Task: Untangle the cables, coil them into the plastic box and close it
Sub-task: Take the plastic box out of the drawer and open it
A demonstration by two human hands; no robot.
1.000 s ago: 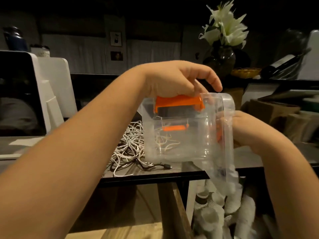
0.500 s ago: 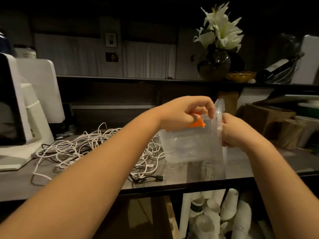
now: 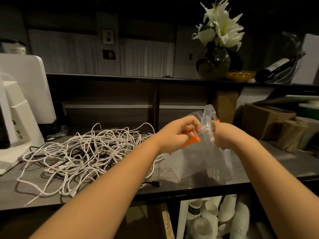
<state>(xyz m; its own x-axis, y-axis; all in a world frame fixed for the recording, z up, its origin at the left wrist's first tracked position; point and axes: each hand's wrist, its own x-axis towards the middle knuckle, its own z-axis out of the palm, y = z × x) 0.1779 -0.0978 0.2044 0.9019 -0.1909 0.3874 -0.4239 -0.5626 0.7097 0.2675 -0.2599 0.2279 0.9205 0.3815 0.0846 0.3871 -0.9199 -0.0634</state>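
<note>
A clear plastic box [image 3: 195, 163] with orange latches stands on the grey tabletop [image 3: 269, 161], right of centre. My left hand [image 3: 176, 133] grips its near orange latch [image 3: 190, 140] at the top edge. The box's clear lid [image 3: 208, 118] stands up on edge, and my right hand [image 3: 227, 135] holds it at the box's right side. A big tangle of white and dark cables [image 3: 82, 156] lies on the table to the left of the box, apart from both hands. One dark plug [image 3: 155, 184] lies near the front edge.
A white appliance [image 3: 19, 107] stands at the far left. Behind the table runs a dark shelf with a flower vase [image 3: 214, 64], a basket and a bottle. Cardboard boxes [image 3: 265, 121] sit at the right. Stacked paper cups [image 3: 217, 216] fill the space under the table.
The box has come down from in front of my face onto the table. Both hands stayed on it, shifting to its top edge, and the lid now stands upright.
</note>
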